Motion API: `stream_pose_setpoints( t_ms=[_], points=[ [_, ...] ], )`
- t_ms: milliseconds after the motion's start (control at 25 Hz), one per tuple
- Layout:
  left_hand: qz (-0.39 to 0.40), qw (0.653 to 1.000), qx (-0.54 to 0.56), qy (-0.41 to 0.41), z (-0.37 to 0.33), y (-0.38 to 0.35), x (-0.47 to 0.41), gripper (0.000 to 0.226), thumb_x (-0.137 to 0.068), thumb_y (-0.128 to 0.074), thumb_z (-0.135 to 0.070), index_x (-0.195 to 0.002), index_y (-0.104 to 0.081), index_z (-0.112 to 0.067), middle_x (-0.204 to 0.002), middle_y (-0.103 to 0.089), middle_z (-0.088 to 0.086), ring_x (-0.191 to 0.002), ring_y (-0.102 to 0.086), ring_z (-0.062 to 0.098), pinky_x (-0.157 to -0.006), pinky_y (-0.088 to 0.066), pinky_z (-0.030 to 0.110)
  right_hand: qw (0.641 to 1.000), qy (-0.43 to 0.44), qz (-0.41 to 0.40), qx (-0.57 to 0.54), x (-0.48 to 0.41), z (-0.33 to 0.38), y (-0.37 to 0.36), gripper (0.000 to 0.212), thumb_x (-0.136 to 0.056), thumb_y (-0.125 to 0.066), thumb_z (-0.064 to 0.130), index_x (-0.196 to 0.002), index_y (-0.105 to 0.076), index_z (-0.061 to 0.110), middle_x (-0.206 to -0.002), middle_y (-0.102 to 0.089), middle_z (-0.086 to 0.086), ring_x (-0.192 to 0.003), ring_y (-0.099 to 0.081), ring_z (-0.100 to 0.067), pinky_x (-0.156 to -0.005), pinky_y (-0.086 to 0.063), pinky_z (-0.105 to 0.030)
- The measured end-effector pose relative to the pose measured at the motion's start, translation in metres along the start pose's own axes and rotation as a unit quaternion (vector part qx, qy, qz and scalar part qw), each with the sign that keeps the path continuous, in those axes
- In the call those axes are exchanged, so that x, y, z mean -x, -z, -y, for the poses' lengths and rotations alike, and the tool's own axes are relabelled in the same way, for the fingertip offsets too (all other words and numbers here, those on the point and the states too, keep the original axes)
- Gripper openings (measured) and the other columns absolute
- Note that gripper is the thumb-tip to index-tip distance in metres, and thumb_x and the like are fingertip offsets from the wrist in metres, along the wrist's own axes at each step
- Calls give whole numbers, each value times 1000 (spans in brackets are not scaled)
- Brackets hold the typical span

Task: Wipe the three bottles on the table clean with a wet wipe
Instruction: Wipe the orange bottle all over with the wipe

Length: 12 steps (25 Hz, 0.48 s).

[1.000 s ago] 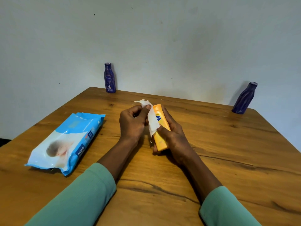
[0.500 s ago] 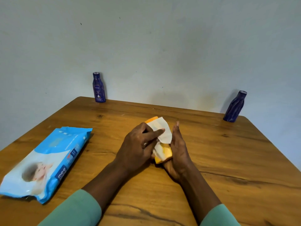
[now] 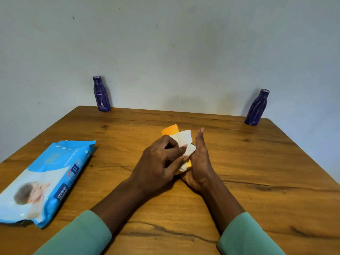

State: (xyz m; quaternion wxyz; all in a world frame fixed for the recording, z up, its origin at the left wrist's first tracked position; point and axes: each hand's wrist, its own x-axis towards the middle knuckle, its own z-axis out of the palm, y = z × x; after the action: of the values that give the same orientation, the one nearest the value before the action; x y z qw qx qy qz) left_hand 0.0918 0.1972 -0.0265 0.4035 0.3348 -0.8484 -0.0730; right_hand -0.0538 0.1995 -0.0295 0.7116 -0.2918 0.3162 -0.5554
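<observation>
The left grip (image 3: pixel 158 162) has its fingers curled and pinches the wipe (image 3: pixel 184 139) between thumb and fingertips, pressing it onto the yellow bottle (image 3: pixel 170 130). The white wipe is crumpled and wraps the bottle's middle. Only the bottle's orange-yellow far end, beyond the left grip's knuckles, and a sliver near the heel of the right grip (image 3: pixel 200 162) show.

The right grip stands on edge just beside the left grip, its palm against the bottle's other side. Its visible fingers are straight and point away from the person; its thumb is hidden behind the wipe. The bottle sits between the two grips, tilted with its far end up. The frame does not show whether its near end touches the counter (image 3: pixel 257 162).

Two more bottles stand upright well beyond the grips, at the counter's far edge by the wall. The labelled blue bottle (image 3: pixel 101 94) is off to the left of the left grip. The plain blue bottle (image 3: pixel 256 109) is off to the right of the right grip. A blue pack (image 3: pixel 46 179) lies flat on the counter well to the left of the left grip. Green sleeves (image 3: pixel 79 234) cover both forearms short of the wrists.
</observation>
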Motion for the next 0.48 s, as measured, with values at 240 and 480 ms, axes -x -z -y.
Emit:
stream_pose_setpoints(
  t_ms=[240,480],
  points=[
    [-71,992,70,82,8,3,-6,25,-95,-73,-21,-120,-75,-26,-95,-65,-5,-85,-63,5,-68,-50,17,999,-14,16,33,-1,-1,-3,88,-91,-26,86,-123,-71,17,-103,-77,-12,-83,-73,-23,-66,-57,-34],
    [-150,979,4,137,22,10,-23,37,-97,-69,-9,-133,-69,-15,-100,-58,1,-85,-56,3,-69,-43,5,997,-6,34,66,-4,-5,-5,78,-93,-24,83,-147,-55,36,-107,-65,-12,-78,-62,-20,-60,-48,-29]
  ],
)
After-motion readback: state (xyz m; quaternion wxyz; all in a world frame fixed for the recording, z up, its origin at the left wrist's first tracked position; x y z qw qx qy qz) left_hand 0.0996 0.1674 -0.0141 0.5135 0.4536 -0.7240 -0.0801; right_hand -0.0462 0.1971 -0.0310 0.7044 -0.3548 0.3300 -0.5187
